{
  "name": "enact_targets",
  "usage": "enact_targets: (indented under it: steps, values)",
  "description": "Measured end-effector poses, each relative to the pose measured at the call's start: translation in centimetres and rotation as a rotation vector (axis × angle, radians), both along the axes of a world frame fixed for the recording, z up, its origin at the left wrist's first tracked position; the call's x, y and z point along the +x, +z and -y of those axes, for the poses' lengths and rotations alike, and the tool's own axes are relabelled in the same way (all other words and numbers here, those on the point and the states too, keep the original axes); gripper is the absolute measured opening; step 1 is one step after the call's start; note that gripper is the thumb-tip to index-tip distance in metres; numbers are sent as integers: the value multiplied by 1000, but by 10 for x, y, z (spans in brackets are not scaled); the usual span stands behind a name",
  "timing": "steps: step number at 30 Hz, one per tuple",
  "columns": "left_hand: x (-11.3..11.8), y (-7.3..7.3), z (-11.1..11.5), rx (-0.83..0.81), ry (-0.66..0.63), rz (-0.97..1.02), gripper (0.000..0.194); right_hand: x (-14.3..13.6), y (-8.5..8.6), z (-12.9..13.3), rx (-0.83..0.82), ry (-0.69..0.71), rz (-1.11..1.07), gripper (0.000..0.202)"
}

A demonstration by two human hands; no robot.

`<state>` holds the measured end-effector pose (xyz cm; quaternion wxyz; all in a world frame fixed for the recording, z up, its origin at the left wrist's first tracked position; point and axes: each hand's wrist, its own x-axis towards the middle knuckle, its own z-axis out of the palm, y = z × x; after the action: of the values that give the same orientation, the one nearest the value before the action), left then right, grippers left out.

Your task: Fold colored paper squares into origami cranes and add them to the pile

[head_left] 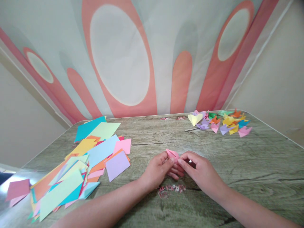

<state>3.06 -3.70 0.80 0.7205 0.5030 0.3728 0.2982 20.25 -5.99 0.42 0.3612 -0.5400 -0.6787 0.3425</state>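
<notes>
Two bare forearms enter from the bottom of the frame and reach over a wood-grain table (pixel 147 131). In the lower left a heap of paper spreads, with a pale green strip (pixel 61 194) on top at its near end and teal paper (pixel 71 193) showing beneath. Apart from the heap, close to the left edge of the frame, lies a dark pink sheet (pixel 17 189) with a lighter pink one partly under it.

Just right of the lower centre is a patch of small pink and white bits (pixel 172 189); whether printed or loose, I cannot tell. Right above it in the frame are the hands, close together, with a small folded pink paper (pixel 173 154) between them. The left hand (pixel 158 167) grips its left side between thumb and bent forefinger, the other fingers curled beneath. The right hand (pixel 199 166) pinches its lower right edge with thumb and fingertips.

Left of the hands, on the heap's right side, a purple square (pixel 118 165) overlaps orange paper. Beyond it are a light blue sheet (pixel 103 151) and a yellow one (pixel 82 148); farther still, a teal sheet (pixel 89 129) lies beside a pale green one (pixel 106 130).

At the upper right of the table sits a cluster of folded papers (pixel 215 127) in pink, purple, orange, yellow, green and blue, a pale yellow piece (pixel 195 119) at its left end. Behind the table rises a backdrop (pixel 163 57) with coral shapes and white ovals, between plain walls.
</notes>
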Motion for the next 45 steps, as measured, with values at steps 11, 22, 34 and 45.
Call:
enact_targets:
  steps: [11,22,34,45]
  values:
    - [1,-4,-1,39,-24,-107,40,0,-1,-2,-8,61,11,27]
    - [4,7,0,92,80,-73,38,3,-6,-6,-210,82,-298,28]
    - [4,2,8,228,75,-153,32,3,3,-2,-263,157,-289,26]
    - [4,11,2,197,51,-135,37,10,4,-8,-279,193,-291,28]
